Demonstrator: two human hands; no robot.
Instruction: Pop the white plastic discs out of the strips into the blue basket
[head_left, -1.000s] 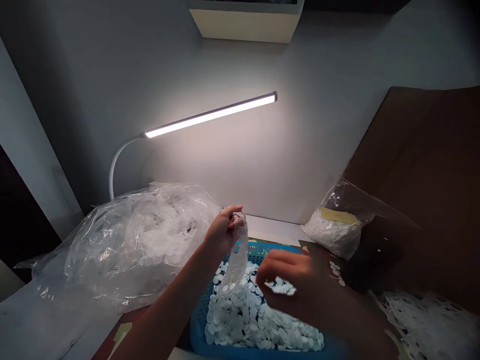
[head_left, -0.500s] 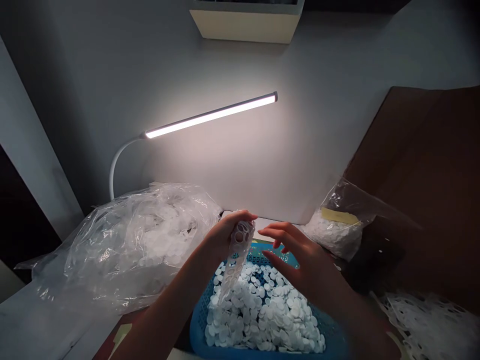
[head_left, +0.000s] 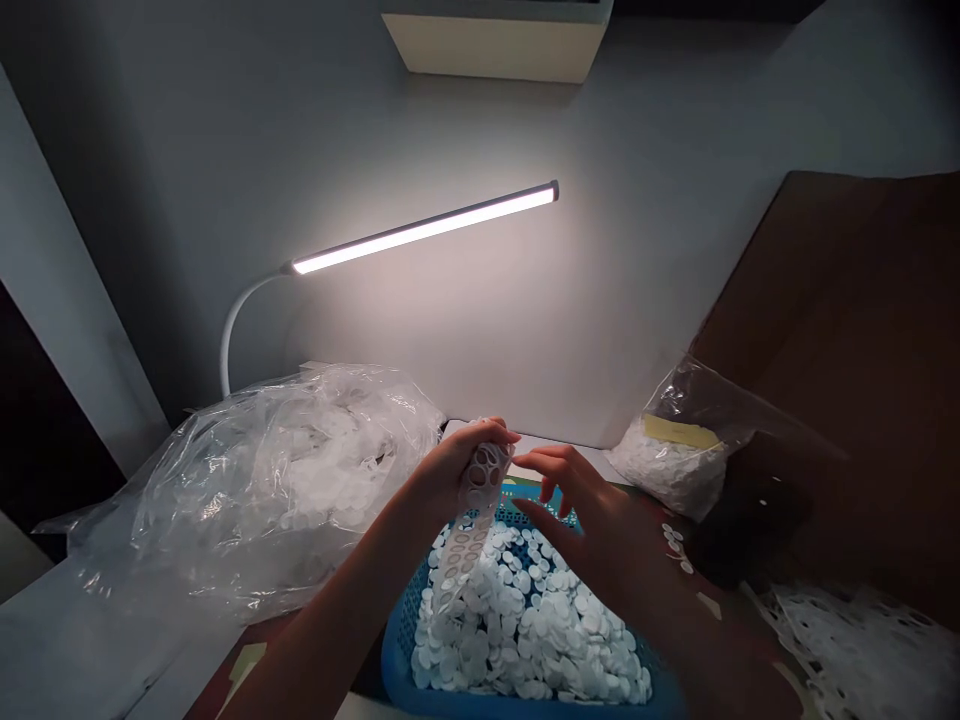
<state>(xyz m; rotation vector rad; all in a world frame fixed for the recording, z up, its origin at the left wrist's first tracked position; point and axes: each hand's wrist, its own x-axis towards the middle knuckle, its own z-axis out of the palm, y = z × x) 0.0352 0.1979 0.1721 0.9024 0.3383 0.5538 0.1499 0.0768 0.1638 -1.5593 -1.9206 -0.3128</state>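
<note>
My left hand (head_left: 469, 465) is closed around the top of a translucent white strip (head_left: 466, 545) punched with rows of round holes. The strip hangs down over a blue plastic basket (head_left: 397, 655). Inside the basket lies a heap of small white discs (head_left: 559, 630). To the right of the strip is my right hand (head_left: 570, 500), its fingers apart and holding nothing. Its index fingertip is close to the strip's upper edge; whether it touches, I cannot tell.
A large clear plastic bag (head_left: 247, 500) of white pieces fills the left side. At back right stands a smaller bag (head_left: 671, 465) with a yellow label. Punched white scraps (head_left: 862, 650) lie at lower right. A lit lamp (head_left: 427, 230) hangs above.
My right hand has moved slightly left, nearer the strip. The strip has turned so that its holes show more clearly. My left hand keeps its grip.
</note>
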